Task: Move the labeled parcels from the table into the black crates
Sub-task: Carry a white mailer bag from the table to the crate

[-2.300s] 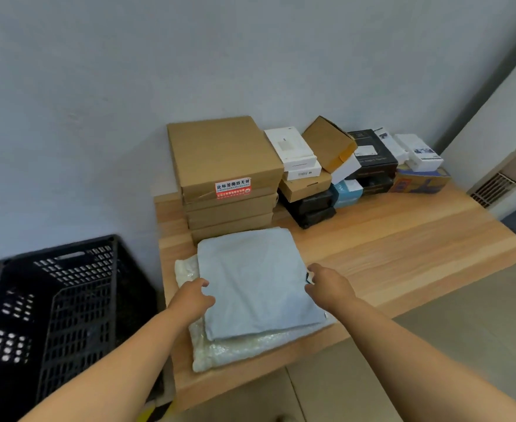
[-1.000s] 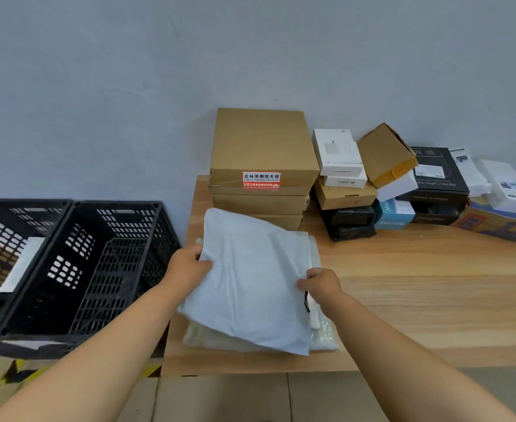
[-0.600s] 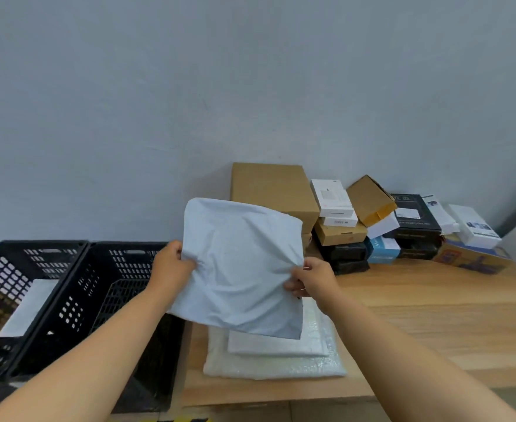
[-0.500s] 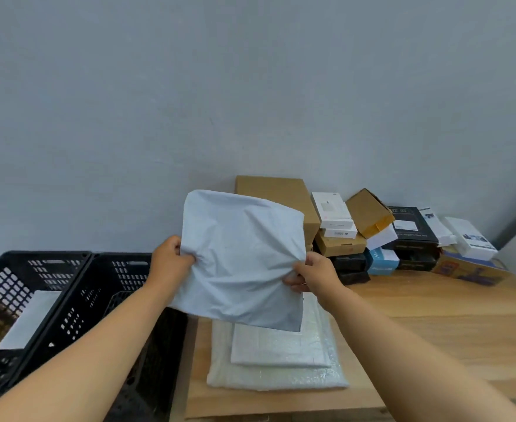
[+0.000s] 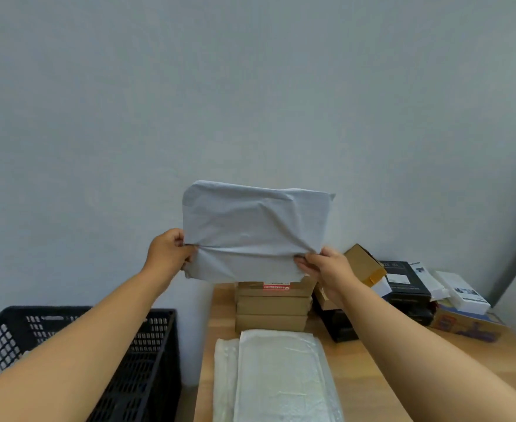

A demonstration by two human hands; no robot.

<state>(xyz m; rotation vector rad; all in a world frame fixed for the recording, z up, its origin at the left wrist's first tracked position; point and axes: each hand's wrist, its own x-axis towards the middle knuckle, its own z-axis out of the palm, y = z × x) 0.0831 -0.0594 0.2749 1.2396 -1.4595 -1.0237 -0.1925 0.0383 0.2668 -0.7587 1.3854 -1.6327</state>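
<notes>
grey mailer (image 5: 255, 229) (creased, limp) pinched by both hands.

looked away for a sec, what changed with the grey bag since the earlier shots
Both hands, left and right, lifted the grey bag off the white parcels and raised it upright above the table. Boxes and crate stayed put.

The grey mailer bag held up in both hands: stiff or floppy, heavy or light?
Probably floppy: the grey mailer bag creases where the left hand and right hand pinch it. Likely light, since edge grips alone hold it up.
</notes>
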